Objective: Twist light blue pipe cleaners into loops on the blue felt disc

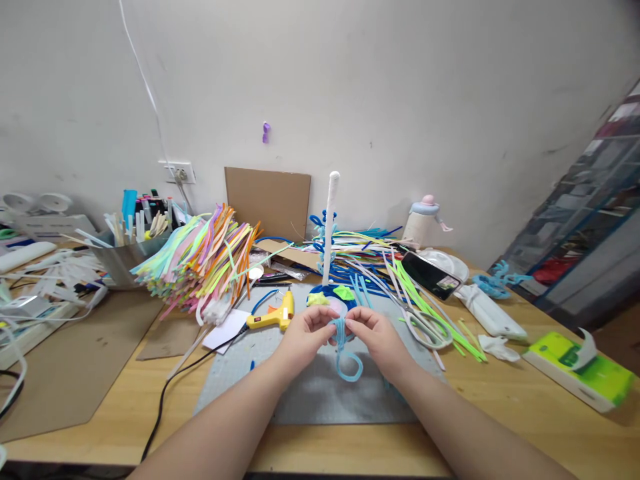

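Note:
Between my two hands is a piece of light blue pipe cleaner [349, 378], its lower end curled into a loop that hangs down. My left hand [311, 333] pinches it from the left with thumb and forefinger. From the other side my right hand [373, 337] pinches it too, fingertips close to those of the left. Just behind the fingers stands a craft piece with a dark blue base, yellow-green tufts [344, 292] and a tall white rod [329, 230]. Blue curls [319, 227] rise near the rod.
A grey cutting mat [345, 407] lies beneath my hands. Left of them is a yellow glue gun [273, 319] with a black cord, and a big bundle of coloured pipe cleaners [200, 260]. On the right are scissors [427, 328], a phone [431, 273] and a green tissue pack [580, 367].

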{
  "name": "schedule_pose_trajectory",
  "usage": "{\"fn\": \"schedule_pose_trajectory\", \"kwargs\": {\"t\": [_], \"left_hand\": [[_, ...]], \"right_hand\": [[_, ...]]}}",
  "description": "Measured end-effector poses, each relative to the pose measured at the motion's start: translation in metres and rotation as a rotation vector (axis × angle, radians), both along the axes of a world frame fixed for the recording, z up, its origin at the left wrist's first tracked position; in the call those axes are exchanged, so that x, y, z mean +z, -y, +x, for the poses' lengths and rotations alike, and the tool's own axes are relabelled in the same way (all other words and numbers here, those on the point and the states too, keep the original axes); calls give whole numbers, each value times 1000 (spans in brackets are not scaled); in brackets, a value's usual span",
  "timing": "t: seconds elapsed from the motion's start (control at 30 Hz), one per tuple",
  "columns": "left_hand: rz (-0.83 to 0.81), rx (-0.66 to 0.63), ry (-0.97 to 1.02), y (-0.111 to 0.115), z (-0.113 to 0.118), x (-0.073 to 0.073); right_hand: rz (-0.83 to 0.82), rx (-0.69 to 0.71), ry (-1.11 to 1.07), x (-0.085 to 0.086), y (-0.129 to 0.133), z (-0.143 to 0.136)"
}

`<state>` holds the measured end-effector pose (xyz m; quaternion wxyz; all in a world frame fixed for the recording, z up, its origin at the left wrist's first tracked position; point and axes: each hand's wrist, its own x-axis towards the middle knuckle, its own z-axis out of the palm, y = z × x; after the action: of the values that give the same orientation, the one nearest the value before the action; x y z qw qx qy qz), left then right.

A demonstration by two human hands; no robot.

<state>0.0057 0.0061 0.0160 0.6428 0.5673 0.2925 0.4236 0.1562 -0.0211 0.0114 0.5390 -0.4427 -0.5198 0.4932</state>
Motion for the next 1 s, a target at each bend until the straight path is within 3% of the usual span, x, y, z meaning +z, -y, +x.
{"fn": "schedule_pose_trajectory", "kwargs": {"t": [0.17, 0.6, 0.7, 0.83, 1.0], "left_hand": [[110, -19, -60, 5, 0, 0], [394, 144, -388, 2, -5, -9], [341, 138, -349, 3, -3, -8], [143, 203, -209, 1, 1, -5], [-13, 248, -120, -4, 2, -4]], "right_hand": [[-3, -3, 37, -1, -2, 0], [-68, 2, 13, -6, -3, -2], [-88, 25, -33, -8, -3, -2], [-160, 88, -125, -8, -1, -5], [-169, 139, -83, -10, 0, -7]]}}
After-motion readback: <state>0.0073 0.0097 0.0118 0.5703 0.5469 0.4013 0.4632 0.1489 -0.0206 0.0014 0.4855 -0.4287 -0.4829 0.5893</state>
